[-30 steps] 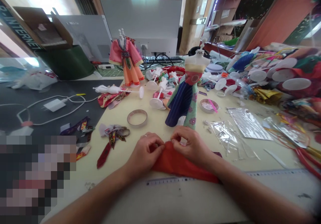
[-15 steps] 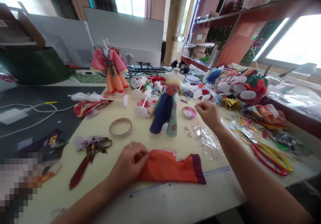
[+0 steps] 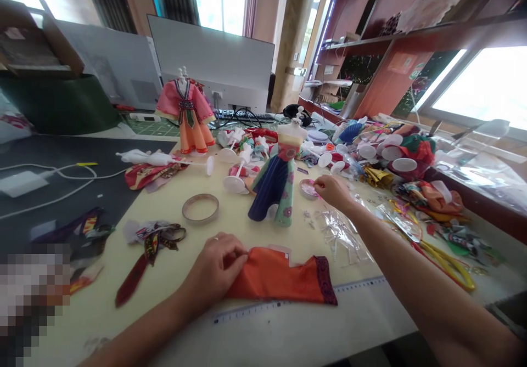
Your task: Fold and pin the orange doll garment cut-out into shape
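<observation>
My left hand [image 3: 220,263] rests at the left end of a flat piece of orange fabric [image 3: 275,276], thumb and fingers pinched on its edge. That fabric has a patterned purple band at its right end and a notch in its upper edge. My right hand [image 3: 333,191] is closed in a pinch at the right side of a small round container or roll [image 3: 308,188] with something pink at it. Whatever is between those fingertips is too small to make out. Just beyond the fabric stands a doll-sized mannequin [image 3: 284,175] in a navy and green floral dress.
A ruler [image 3: 358,284] lies beneath the fabric. To the left are a tape roll [image 3: 200,208] and ribbon scraps [image 3: 154,243]. Scissors [image 3: 444,257] and clear plastic bags [image 3: 340,235] lie right. Another mannequin wears a pink and orange robe [image 3: 187,112] by the monitor [image 3: 212,54].
My right hand has come down and left to the small round container. The left hand stays on the orange fabric. The whole view has shifted slightly.
</observation>
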`<state>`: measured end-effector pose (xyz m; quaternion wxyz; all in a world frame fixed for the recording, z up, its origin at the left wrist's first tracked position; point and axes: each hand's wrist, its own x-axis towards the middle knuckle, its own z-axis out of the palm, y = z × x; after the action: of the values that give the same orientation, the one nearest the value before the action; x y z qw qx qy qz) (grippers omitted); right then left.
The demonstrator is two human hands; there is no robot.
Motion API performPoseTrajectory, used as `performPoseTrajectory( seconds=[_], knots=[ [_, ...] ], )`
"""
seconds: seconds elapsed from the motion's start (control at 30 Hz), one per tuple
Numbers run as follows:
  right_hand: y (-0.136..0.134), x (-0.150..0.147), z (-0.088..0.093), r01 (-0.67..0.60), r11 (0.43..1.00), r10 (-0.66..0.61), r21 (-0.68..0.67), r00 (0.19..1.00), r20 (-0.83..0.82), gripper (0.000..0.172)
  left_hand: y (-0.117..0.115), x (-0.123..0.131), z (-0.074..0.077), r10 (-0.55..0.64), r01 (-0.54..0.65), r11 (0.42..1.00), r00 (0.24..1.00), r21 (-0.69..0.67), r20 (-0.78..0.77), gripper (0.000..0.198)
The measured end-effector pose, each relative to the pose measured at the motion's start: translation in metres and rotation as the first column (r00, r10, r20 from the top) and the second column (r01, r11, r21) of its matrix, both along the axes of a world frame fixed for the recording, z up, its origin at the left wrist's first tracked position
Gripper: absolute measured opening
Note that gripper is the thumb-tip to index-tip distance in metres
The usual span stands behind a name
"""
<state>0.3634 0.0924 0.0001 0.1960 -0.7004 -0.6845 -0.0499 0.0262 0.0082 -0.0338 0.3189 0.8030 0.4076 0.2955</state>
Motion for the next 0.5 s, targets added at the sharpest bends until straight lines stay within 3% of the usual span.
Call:
performPoseTrajectory(
  seconds=[0.1,0.2,0.23,0.3,0.33,0.4,0.5],
  knots=[
    [-0.017,-0.015,0.005,-0.038,0.999,0.039,0.039,0.999,-0.025,0.019,-0.001,-0.001,0.001,0.0,0.0,1.0,1.0,-0.002,0.012,0.011],
    [-0.048,-0.045,0.013,-0.18,0.984,0.181,0.021,0.98,-0.086,0.018,-0.001,-0.001,0.002,0.001,-0.001,1.0,1.0,-0.001,0.02,0.012],
    [-0.06,-0.057,0.016,-0.264,0.965,0.262,0.0,0.957,-0.125,0.017,0.0,-0.001,0.003,0.003,-0.003,1.0,1.0,-0.002,0.018,0.012],
    [-0.081,-0.082,0.017,-0.502,0.865,0.481,0.0,0.829,-0.286,0.015,0.0,-0.001,0.003,0.001,-0.001,1.0,1.0,0.002,0.016,0.012],
    [-0.088,-0.094,0.017,-0.556,0.831,0.528,0.003,0.788,-0.318,0.015,0.0,-0.001,0.004,0.0,0.0,1.0,1.0,0.009,0.017,0.011],
    [-0.097,-0.114,0.013,-0.614,0.79,0.572,-0.008,0.741,-0.351,0.015,0.0,-0.001,0.004,0.001,-0.002,1.0,1.0,0.021,0.019,0.012],
    [-0.097,-0.131,0.002,-0.622,0.783,0.564,-0.019,0.721,-0.404,0.017,-0.001,-0.001,0.004,-0.002,0.001,1.0,1.0,0.029,0.021,0.012]
  ],
)
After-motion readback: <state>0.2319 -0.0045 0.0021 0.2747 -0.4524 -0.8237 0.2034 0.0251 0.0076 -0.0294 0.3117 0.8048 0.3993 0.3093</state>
